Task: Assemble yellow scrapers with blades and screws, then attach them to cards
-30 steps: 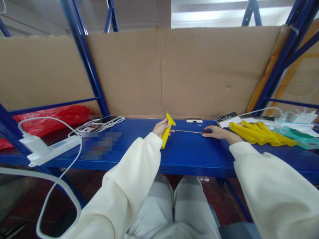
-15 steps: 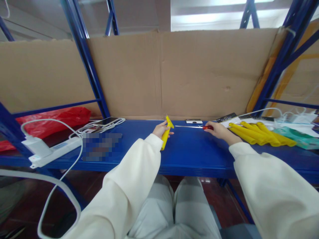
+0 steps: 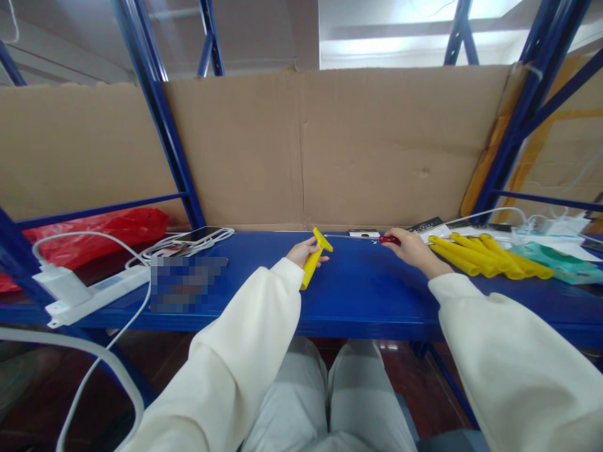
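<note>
My left hand is closed around a yellow T-shaped scraper handle, held tilted above the blue shelf top. Its crosspiece points up and to the right. In my right hand is a screwdriver, gripped by its red handle. The long thin metal shaft lies level and points left, its tip close to the crosspiece; whether the two touch I cannot tell. Tiny light-coloured bits, perhaps screws, lie on the shelf just left of my right fingers.
Several yellow handles lie at right beside a green plastic packet. A small black-and-white box sits by the cardboard wall. At left are a phone, coiled white cables, a power strip and a red bag.
The yellow handle has turned slightly, its crosspiece now angled more toward the screwdriver. The screwdriver has shifted a little left, toward it. The whole view has tilted slightly.
</note>
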Available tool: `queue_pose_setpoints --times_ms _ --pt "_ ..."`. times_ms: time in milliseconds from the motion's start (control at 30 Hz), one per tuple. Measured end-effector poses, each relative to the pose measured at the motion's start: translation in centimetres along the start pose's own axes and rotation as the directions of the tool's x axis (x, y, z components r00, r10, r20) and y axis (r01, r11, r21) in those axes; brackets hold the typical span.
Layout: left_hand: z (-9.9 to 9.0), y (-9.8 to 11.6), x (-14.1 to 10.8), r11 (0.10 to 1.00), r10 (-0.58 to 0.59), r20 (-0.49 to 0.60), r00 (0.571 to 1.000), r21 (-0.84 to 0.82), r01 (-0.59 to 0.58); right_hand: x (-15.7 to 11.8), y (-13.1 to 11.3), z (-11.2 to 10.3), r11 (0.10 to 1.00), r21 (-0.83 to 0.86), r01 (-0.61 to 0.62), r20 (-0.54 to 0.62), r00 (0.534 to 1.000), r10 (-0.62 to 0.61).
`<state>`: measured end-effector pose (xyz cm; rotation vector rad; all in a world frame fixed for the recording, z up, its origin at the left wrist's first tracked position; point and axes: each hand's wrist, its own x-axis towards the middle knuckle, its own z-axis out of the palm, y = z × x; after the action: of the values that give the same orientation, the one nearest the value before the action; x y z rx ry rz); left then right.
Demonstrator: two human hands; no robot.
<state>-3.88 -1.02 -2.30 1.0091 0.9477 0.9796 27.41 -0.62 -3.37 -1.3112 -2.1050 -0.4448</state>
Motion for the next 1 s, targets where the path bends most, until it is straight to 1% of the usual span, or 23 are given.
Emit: queue_pose_setpoints --times_ms 100,233,533,733,1000 --pt "-0.33 -0.16 0.35 1.0 -0.013 0.037 0.999 0.003 0.013 -0.02 -0.4 -0.33 1.0 -0.015 -0.025 0.022 0.999 0.025" --pt "-0.55 -0.36 0.6 1.0 0.001 0.05 0.999 0.02 -0.002 -0.02 -0.57 -0.5 0.999 -0.039 -0.025 0.022 0.999 0.026" --pt "0.03 -0.13 -0.04 0.996 0.001 0.01 1.0 0.086 -0.002 0.01 -0.56 -0.42 0.999 -0.039 -0.027 0.021 0.999 0.027" --pt "0.17 -0.06 -0.09 0.998 0.004 0.014 1.0 0.067 -0.004 -0.02 -0.63 -0.49 0.999 -0.037 -0.007 0.017 1.0 0.008" --pt "-0.06 -0.33 0.24 0.999 0.009 0.006 1.0 0.049 -0.009 -0.02 -0.62 -0.33 0.999 -0.052 -0.017 0.014 1.0 0.018"
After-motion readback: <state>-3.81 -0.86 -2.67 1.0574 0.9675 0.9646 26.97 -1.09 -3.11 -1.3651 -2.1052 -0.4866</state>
